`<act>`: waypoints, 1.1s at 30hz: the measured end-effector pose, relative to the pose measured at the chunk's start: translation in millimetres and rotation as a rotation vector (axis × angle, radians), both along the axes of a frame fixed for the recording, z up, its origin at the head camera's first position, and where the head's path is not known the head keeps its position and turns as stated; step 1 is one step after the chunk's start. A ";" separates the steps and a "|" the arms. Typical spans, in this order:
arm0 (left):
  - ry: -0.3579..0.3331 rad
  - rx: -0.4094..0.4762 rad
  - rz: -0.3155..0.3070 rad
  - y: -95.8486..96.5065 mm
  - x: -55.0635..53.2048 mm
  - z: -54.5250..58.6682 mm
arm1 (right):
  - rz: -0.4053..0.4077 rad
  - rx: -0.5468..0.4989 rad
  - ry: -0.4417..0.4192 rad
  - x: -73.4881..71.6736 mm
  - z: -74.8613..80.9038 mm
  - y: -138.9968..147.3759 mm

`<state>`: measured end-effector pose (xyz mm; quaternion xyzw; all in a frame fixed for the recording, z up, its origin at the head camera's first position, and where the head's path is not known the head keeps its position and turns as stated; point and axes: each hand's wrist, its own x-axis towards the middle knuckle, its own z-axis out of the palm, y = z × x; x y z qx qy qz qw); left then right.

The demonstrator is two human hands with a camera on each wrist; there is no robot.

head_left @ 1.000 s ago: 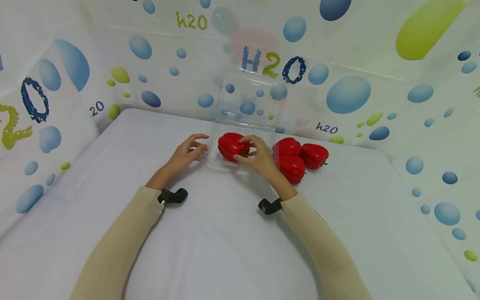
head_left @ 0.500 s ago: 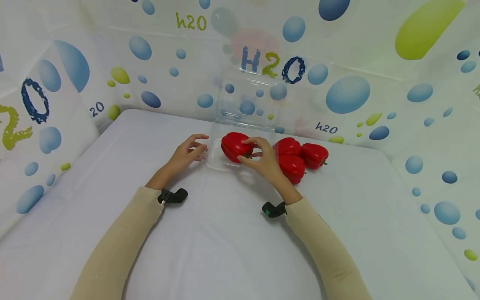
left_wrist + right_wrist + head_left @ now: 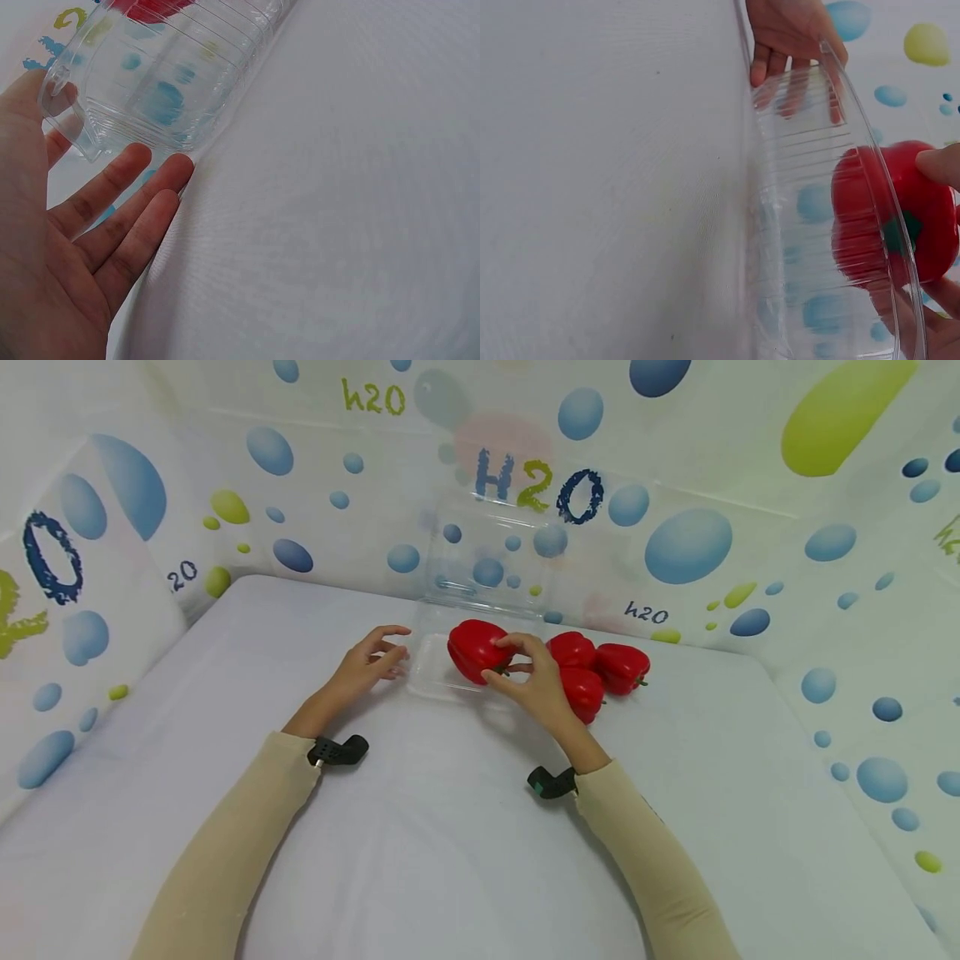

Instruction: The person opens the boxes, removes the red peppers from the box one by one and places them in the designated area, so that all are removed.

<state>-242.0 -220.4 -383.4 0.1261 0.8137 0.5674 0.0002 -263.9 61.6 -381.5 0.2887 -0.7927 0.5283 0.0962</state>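
Observation:
A red bell pepper (image 3: 477,652) with a green stem is in my right hand (image 3: 536,681), thumb and fingers gripping its right side. It sits in the base of a clear plastic clamshell container (image 3: 431,672), raised off the bottom in the right wrist view, where the front wall covers part of the pepper (image 3: 915,195). The container's lid (image 3: 487,547) stands up at the back. My left hand (image 3: 371,660) is at the container's left side, holding nothing. In the left wrist view its fingers (image 3: 139,232) extend loosely beside the plastic wall.
Several red bell peppers (image 3: 581,681) lie grouped just right of the container, close to my right hand. A white cloth (image 3: 450,827) covers the table. Behind it hangs a white sheet (image 3: 337,535) printed with blue and green spots.
My right hand has shifted the bell pepper rightward within the container. The left hand has kept its place beside the container. The head view has shifted slightly.

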 end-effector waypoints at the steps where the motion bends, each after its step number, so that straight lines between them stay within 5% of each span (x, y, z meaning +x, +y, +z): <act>1: -0.003 -0.002 0.000 -0.4 -0.9 -0.6 | -0.002 -0.005 0.003 0.3 0.2 0.9; 14: 0.023 0.032 -0.002 -10.0 -25.2 -35.2 | -0.018 -0.070 0.008 4.0 -1.3 13.2; 21: 0.012 0.028 0.002 -9.4 -24.4 -34.0 | -0.031 -0.091 0.033 20.2 15.4 13.8; 28: -0.001 0.029 -0.012 -4.9 -10.7 -11.9 | -0.068 -0.095 0.038 33.9 30.9 15.0; 33: 0.022 0.033 -0.014 -8.7 -20.7 -27.1 | -0.076 -0.096 0.045 34.9 31.7 20.4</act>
